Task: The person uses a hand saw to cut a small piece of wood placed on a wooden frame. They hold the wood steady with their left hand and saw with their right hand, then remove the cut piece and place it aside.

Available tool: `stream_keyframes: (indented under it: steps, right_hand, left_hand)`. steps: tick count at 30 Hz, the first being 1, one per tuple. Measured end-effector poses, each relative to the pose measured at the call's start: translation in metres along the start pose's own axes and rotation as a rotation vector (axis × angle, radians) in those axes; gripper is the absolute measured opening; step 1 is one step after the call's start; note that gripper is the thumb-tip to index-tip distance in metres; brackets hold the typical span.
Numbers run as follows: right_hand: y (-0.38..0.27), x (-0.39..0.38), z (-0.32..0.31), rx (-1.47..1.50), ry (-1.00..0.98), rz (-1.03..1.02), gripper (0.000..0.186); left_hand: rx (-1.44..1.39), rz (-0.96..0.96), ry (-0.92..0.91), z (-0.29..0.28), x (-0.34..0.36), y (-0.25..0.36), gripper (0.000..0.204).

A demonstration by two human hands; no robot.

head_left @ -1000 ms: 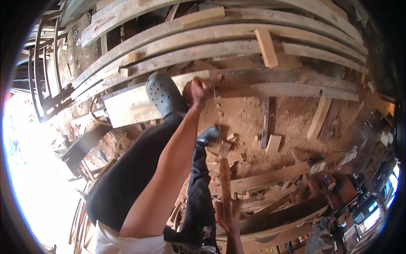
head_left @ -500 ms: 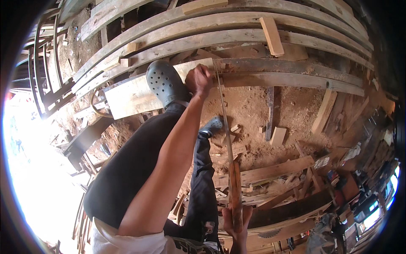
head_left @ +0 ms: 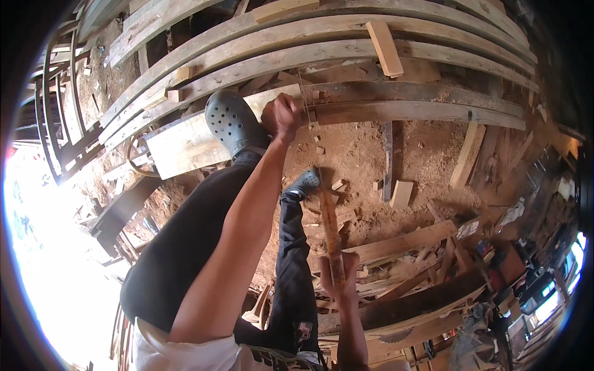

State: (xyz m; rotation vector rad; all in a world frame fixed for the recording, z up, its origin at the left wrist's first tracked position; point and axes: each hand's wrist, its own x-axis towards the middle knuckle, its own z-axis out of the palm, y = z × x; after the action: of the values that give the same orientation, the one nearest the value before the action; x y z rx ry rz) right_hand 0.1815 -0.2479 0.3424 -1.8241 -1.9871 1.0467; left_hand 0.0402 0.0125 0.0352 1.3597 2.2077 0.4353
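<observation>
A pale wooden board (head_left: 185, 150) lies across a timber support, with my left foot in a grey clog (head_left: 230, 123) pressing on it. My left hand (head_left: 283, 116) is closed at the board's right end; its fingertips are partly hidden. Beside that end runs the thin blade of a saw, seen almost edge-on and smeared by motion. My right hand (head_left: 338, 272) is wrapped round the brown wooden part of the saw (head_left: 331, 226), low in the view and nearer to me than the board.
Long timber beams (head_left: 278, 54) span the far side, with a loose block (head_left: 384, 49) on them. My other clog (head_left: 303, 183) stands on the sawdust-covered ground. Offcuts (head_left: 402, 194) lie to the right. A plank (head_left: 402, 240) and a wood pile lie near my right arm.
My right hand has moved away from me with the saw, towards the board. The left hand and left foot keep their place on the board. The whole view has shifted slightly.
</observation>
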Motion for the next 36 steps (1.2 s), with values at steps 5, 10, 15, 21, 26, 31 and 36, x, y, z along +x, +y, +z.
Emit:
stream_keyframes:
  steps: [5,10,15,21,26,31,36]
  right_hand:
    - [-0.029,-0.011,-0.019,0.193,0.127,0.182,0.019]
    - [-0.038,-0.028,-0.024,0.055,0.099,0.282,0.022]
    - [-0.036,-0.01,-0.012,-0.302,-0.023,0.065,0.011]
    - [-0.039,-0.03,-0.013,-0.178,-0.008,0.142,0.007]
    - [-0.025,-0.057,0.015,-0.115,0.054,0.099,0.005]
    - [-0.038,-0.061,-0.004,0.123,0.113,0.178,0.032]
    - [-0.024,-0.023,0.008,-0.508,-0.081,-0.112,0.037]
  left_hand:
    - [-0.015,0.037,0.072,0.006,0.001,-0.009,0.022]
    - [-0.06,0.036,0.002,-0.003,-0.006,0.0,0.022]
    - [-0.093,0.034,0.061,0.012,0.002,-0.01,0.022]
    - [-0.159,0.079,0.103,0.033,0.0,-0.03,0.021]
    - [0.045,0.033,-0.013,0.007,-0.005,-0.012,0.021]
    - [0.08,-0.001,0.01,0.005,-0.009,-0.007,0.023]
    - [-0.347,0.176,0.185,0.015,-0.012,-0.012,0.016]
